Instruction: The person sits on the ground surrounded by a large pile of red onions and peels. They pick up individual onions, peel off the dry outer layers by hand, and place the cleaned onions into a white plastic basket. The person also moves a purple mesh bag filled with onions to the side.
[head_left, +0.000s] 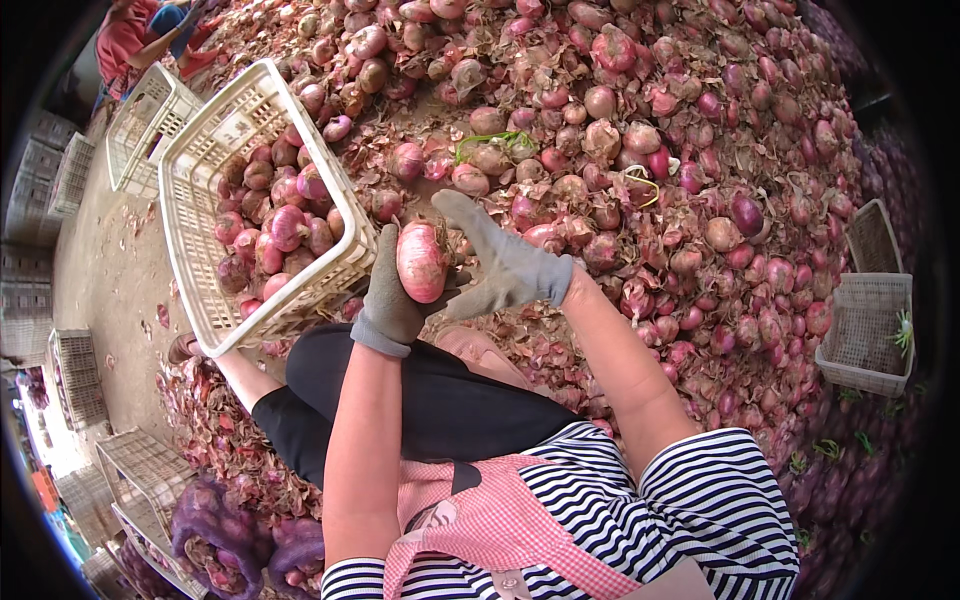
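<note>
My left hand (390, 300), in a grey work glove, is shut on a large red onion (421, 261) with dry roots on its side. Just right of that onion, my gloved right hand (504, 259) is spread, thumb and fingers apart, with nothing in it. Its lower fingers come close to the left hand's fingertips; whether they touch I cannot tell. Beside my left hand stands a cream plastic crate (352, 217), tilted in the view and partly filled with red onions (281, 214). A wide heap of red onions (600, 105) and loose skins lies before me.
Another cream crate (127, 142) stands at the far left near a person in a red top (124, 45). Crates (75, 375) line the left side. Purple mesh sacks of onions (214, 540) lie at lower left. Two crates (862, 322) stand at the right edge.
</note>
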